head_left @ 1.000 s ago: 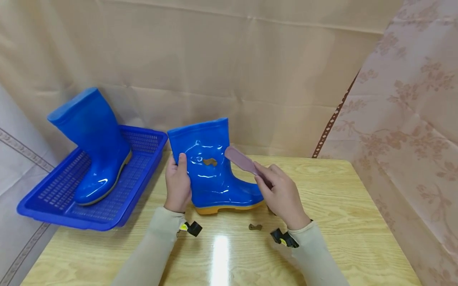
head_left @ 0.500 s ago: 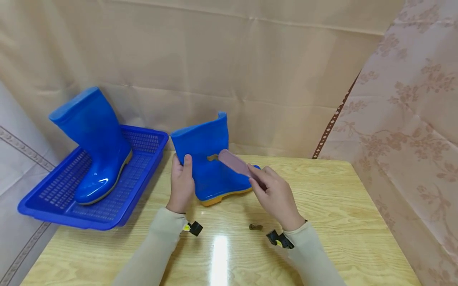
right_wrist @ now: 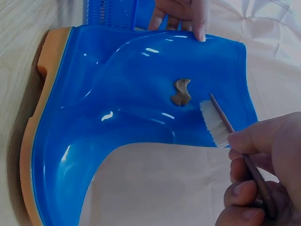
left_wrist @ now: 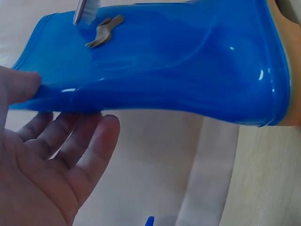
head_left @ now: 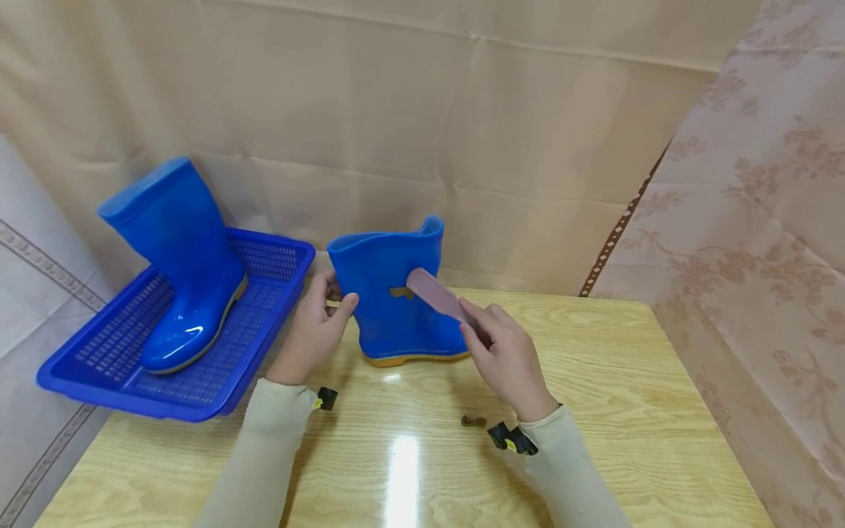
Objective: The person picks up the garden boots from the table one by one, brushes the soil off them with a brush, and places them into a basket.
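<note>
A blue rain boot (head_left: 386,323) with an orange-yellow sole is upright over the table, toe to the right; whether its sole touches the wood I cannot tell. A brown, mud-like lump (right_wrist: 181,92) sticks to its shaft. My left hand (head_left: 315,323) holds the back edge of the shaft, thumb on the near side and fingers behind. My right hand (head_left: 507,356) grips a mauve brush (head_left: 437,295) by its handle. In the right wrist view, the brush's pale bristles (right_wrist: 214,123) are against the shaft close beside the lump.
A second blue boot (head_left: 191,293) stands in a blue plastic basket (head_left: 264,352) at the left. A small brown piece (head_left: 473,421) lies on the wooden table (head_left: 396,469) near my right wrist. Beige cloth (head_left: 396,132) hangs behind.
The boot has turned and shifted slightly right and away. My left hand has changed its hold on the shaft's back edge and angled leftward. The brush has moved closer to the brown lump.
</note>
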A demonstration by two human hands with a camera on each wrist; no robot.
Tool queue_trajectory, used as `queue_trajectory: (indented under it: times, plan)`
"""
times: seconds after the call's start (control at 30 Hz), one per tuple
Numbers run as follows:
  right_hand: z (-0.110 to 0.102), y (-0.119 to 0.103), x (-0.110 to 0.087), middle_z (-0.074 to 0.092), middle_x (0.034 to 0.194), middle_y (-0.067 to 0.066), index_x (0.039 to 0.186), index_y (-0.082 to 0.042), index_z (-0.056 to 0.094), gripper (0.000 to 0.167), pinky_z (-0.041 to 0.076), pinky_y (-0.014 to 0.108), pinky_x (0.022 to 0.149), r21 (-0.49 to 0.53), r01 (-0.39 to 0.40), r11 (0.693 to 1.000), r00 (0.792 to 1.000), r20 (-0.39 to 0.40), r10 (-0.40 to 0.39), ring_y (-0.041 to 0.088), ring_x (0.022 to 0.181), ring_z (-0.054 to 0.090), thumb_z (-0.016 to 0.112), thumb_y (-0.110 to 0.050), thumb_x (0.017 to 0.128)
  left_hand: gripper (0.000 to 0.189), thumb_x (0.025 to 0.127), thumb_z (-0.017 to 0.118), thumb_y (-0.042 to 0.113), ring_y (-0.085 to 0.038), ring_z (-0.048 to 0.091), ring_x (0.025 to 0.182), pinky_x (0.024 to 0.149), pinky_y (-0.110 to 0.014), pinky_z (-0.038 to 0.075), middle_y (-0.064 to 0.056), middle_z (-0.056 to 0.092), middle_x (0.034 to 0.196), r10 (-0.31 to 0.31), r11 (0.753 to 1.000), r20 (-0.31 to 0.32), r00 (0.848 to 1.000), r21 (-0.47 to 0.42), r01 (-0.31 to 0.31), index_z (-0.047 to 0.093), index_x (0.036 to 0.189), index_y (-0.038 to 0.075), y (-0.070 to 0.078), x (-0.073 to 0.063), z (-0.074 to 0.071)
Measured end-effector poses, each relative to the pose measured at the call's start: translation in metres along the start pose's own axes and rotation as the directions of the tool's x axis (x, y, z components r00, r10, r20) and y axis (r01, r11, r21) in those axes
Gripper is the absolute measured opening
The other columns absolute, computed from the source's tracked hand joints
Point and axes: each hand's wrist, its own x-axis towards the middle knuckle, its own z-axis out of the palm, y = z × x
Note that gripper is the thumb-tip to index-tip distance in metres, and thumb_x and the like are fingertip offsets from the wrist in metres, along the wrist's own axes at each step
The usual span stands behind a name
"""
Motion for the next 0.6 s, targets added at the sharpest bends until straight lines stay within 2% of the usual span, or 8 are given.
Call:
queue_trajectory:
  times: [0.13, 0.23, 0.47, 0.6]
  plan:
    - [-0.001, -0.006, 0.002, 0.058, 0.086, -0.003, 0.136, -0.013, 0.068, 0.037, 0.038, 0.024, 0.051, 0.034, 0.011, 0.999, 1.0, -0.007, -0.011, 0.008, 0.064, 0.046, 0.071, -0.013, 0.099, 0.041, 0.105, 0.06, 0.039, -0.023, 0.061, 0.108, 0.091, -0.044, 0.054, -0.011, 0.065, 0.118, -0.047, 0.999, -0.022, 0.999, -0.009, 0.047, 0.054, 0.131, 0.007, 0.004, 0.0, -0.004]
    - [-0.004, -0.011, 0.001, 0.06, 0.089, -0.003, 0.134, -0.012, 0.067, 0.035, 0.04, 0.024, 0.052, 0.051, 0.041, 0.998, 0.999, -0.01, -0.04, 0.008, 0.066, 0.047, 0.071, -0.012, 0.099, 0.036, 0.103, 0.064, 0.037, -0.022, 0.063, 0.104, 0.089, -0.043, 0.055, -0.008, 0.067, 0.113, -0.059, 0.998, -0.011, 0.998, 0.004, 0.059, 0.059, 0.122, 0.007, 0.009, 0.0, -0.004]
    - [-0.01, -0.011, 0.0, 0.06, 0.088, -0.001, 0.129, -0.009, 0.07, 0.034, 0.037, 0.024, 0.05, 0.055, 0.107, 0.993, 0.994, -0.019, -0.106, 0.008, 0.064, 0.045, 0.074, -0.008, 0.096, 0.03, 0.101, 0.069, 0.031, -0.021, 0.066, 0.094, 0.082, -0.042, 0.057, -0.007, 0.069, 0.105, -0.034, 0.998, 0.044, 0.998, 0.046, 0.032, 0.06, 0.119, 0.008, 0.02, -0.001, -0.003]
    - [-0.008, -0.011, 0.0, 0.06, 0.088, -0.001, 0.129, -0.009, 0.07, 0.033, 0.038, 0.023, 0.051, 0.056, 0.112, 0.992, 0.994, -0.005, -0.111, 0.008, 0.064, 0.046, 0.074, -0.009, 0.096, 0.029, 0.102, 0.068, 0.031, -0.021, 0.067, 0.094, 0.082, -0.042, 0.057, -0.006, 0.069, 0.106, -0.05, 0.995, 0.039, 0.998, 0.091, 0.046, 0.059, 0.119, 0.009, 0.021, -0.003, -0.005]
